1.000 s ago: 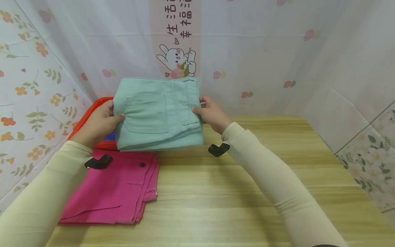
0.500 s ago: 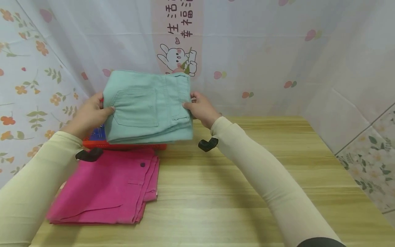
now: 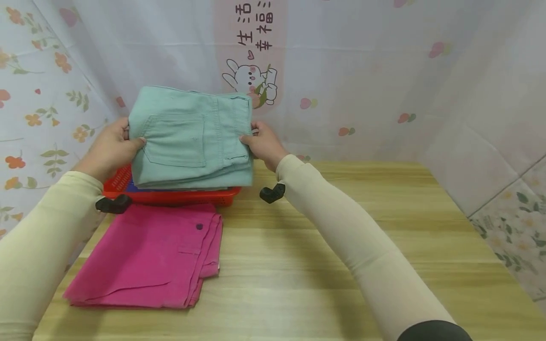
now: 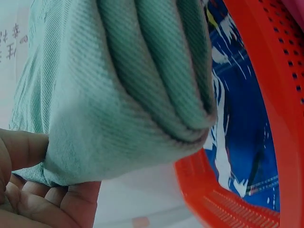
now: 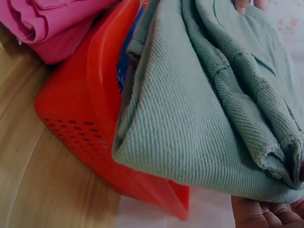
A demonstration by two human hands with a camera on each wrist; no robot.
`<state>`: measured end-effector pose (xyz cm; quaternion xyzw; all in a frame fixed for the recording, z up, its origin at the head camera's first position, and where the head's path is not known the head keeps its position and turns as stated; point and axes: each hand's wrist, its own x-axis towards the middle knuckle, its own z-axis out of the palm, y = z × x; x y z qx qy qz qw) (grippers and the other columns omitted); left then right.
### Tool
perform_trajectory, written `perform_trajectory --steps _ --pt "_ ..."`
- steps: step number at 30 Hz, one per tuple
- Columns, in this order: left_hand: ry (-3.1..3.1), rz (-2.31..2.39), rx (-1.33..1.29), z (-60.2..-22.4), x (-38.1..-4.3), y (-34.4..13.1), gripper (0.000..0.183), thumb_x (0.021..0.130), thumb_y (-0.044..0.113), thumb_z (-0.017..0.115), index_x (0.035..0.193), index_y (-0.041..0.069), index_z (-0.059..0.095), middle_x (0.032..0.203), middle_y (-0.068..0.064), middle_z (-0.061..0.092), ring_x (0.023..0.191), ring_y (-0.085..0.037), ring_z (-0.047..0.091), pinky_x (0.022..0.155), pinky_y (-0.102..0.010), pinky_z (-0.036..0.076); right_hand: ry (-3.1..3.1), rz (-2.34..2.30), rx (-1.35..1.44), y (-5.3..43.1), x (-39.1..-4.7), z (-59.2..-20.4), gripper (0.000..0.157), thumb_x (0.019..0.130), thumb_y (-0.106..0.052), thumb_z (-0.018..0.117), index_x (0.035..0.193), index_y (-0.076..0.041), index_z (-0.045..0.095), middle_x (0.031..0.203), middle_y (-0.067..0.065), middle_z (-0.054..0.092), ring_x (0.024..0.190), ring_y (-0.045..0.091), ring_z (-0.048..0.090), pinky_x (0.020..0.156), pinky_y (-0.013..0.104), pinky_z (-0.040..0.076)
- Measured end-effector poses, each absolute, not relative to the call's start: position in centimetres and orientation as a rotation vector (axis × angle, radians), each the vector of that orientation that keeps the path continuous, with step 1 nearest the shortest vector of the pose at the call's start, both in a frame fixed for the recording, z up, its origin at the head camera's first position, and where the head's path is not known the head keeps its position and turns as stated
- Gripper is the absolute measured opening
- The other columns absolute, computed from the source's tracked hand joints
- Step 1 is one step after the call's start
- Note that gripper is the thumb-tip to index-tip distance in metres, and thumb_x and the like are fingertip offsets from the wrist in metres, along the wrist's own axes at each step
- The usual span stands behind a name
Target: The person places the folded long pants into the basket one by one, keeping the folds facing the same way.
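Observation:
Folded mint-green trousers (image 3: 179, 139), a back pocket facing me, are held up between both hands above a red basket (image 3: 204, 196). My left hand (image 3: 111, 146) grips their left edge, thumb on the front and fingers behind. At the opposite edge, by the waistband, my right hand (image 3: 265, 143) pinches the cloth the same way. The left wrist view shows the thick folded layers and, beneath them, dark blue cloth with white marks (image 4: 247, 128) inside the basket. Most of the basket is hidden behind the trousers in the head view.
Folded pink trousers (image 3: 149, 260) with a dark button lie on the wooden table (image 3: 298, 284) in front of the basket. A patterned curtain (image 3: 350, 85) hangs behind the table, and a floral cloth (image 3: 38, 94) hangs on the left.
Both hands have carried the mint-green trousers left and slightly up, over the basket. More of the basket's front rim now shows beneath them. The pink trousers stay in place.

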<state>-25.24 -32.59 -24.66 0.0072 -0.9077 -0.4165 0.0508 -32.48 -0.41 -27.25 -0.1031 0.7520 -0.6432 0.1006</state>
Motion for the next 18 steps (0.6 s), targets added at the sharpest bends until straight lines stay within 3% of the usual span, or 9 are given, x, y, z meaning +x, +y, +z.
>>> perform_trajectory --steps 3,6,9,12,18 --pt "-2.766 -1.265 0.04 -24.7 -25.4 -33.1 0.054 0.104 0.021 0.048 0.149 -0.002 0.029 0.139 -0.028 0.046 0.112 -0.02 0.052 0.076 -0.019 0.049 2.225 -1.908 -0.302 -1.0 -32.5 -27.3 0.029 0.1 -0.013 0.059 0.126 -0.007 0.049 0.113 0.013 0.058 0.096 0.024 0.062 0.079 0.036 0.055" --pt "-2.782 -1.27 0.064 -24.9 -25.3 -33.7 0.056 0.104 0.024 0.046 0.151 0.0 0.027 0.141 -0.028 0.045 0.119 -0.026 0.049 0.09 -0.037 0.05 2.227 -1.909 -0.311 -1.8 -32.5 -27.5 0.028 0.099 -0.012 0.06 0.125 -0.006 0.05 0.114 0.013 0.057 0.097 0.023 0.061 0.08 0.035 0.055" --pt "-2.792 -1.268 0.079 -25.0 -25.3 -34.3 0.057 0.104 0.024 0.045 0.153 0.001 0.026 0.143 -0.029 0.043 0.125 -0.032 0.046 0.099 -0.052 0.044 2.233 -1.908 -0.32 -2.5 -32.6 -27.7 0.027 0.099 -0.011 0.061 0.124 -0.006 0.05 0.114 0.012 0.057 0.097 0.023 0.061 0.081 0.035 0.055" --pt "-2.798 -1.237 0.093 -25.1 -25.3 -34.6 0.058 0.104 0.025 0.045 0.153 0.001 0.026 0.143 -0.029 0.043 0.125 -0.033 0.044 0.099 -0.05 0.044 2.24 -1.899 -0.324 -3.1 -32.9 -28.0 0.026 0.099 -0.011 0.061 0.123 -0.007 0.051 0.115 0.01 0.057 0.097 0.022 0.061 0.081 0.034 0.055" --pt "-2.794 -1.19 0.109 -25.4 -25.4 -35.2 0.053 0.104 0.023 0.046 0.147 -0.004 0.031 0.138 -0.028 0.046 0.117 -0.026 0.047 0.085 -0.028 0.045 2.278 -1.844 -0.308 -4.2 -33.5 -28.8 0.029 0.099 -0.013 0.062 0.124 -0.006 0.05 0.118 0.008 0.053 0.102 0.022 0.056 0.087 0.032 0.051"
